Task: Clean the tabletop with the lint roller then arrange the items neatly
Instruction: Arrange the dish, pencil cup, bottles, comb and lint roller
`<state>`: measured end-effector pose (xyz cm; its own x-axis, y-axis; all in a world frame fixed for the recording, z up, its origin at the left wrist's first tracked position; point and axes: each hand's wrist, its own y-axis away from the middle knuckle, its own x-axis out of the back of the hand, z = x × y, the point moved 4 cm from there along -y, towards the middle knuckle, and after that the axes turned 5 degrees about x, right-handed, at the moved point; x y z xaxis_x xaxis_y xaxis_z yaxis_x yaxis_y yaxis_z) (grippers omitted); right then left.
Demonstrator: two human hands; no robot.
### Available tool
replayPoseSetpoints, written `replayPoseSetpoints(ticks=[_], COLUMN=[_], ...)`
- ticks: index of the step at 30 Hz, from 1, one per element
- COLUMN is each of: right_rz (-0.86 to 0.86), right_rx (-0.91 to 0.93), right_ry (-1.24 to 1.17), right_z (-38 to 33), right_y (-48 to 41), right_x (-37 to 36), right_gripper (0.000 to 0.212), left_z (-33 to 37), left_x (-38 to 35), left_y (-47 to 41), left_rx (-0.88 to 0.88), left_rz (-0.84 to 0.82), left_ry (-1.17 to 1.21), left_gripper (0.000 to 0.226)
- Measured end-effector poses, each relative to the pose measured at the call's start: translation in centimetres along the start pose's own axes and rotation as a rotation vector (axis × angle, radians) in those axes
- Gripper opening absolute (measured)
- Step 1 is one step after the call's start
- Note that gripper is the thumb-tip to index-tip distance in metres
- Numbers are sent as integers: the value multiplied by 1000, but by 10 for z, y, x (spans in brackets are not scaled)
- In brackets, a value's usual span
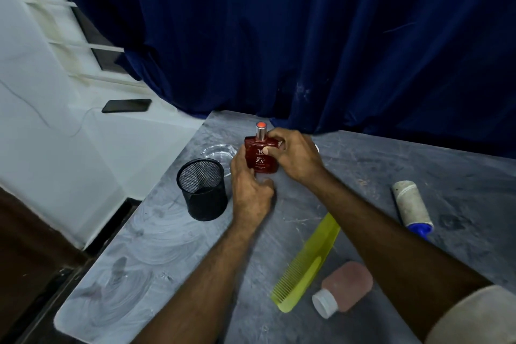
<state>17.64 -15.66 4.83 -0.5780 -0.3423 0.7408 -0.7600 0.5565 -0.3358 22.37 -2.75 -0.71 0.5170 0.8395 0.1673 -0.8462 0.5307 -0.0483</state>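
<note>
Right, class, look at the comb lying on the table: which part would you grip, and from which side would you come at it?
Grip the plain handle end of the comb, the far end, coming down from above and pinching across its width. It lies flat, its teeth run along the near left edge, and the pink bottle crowds the near right side.
</note>
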Motion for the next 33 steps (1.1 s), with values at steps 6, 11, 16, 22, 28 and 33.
replayPoseSetpoints(ticks=[6,11,16,22,28,33], right_rz=[12,44,52,70,74,74], right_rx=[-21,-21,-25,-29,-27,-22], right_ry=[9,-19,-18,-33,-40,-41], right_z=[4,10,14,12,10,7], right_y=[-2,-1,-1,3,5,5], right_x=[-3,-5,-3,-4,-4,-4], right_gripper=[30,30,31,29,29,29], left_z=[-1,0,0,2,1,2], left_x=[0,-1,-4,-3,-4,-2], left_y=[-5,-5,-4,-2,-2,0], left_rx=[0,-1,0,-16,-27,-31], left_rz=[-32,-54,-56,-42,-24,-15], left_ry=[-1,-15,-35,-59,-117,-141], left_gripper=[88,91,90,95,93,92])
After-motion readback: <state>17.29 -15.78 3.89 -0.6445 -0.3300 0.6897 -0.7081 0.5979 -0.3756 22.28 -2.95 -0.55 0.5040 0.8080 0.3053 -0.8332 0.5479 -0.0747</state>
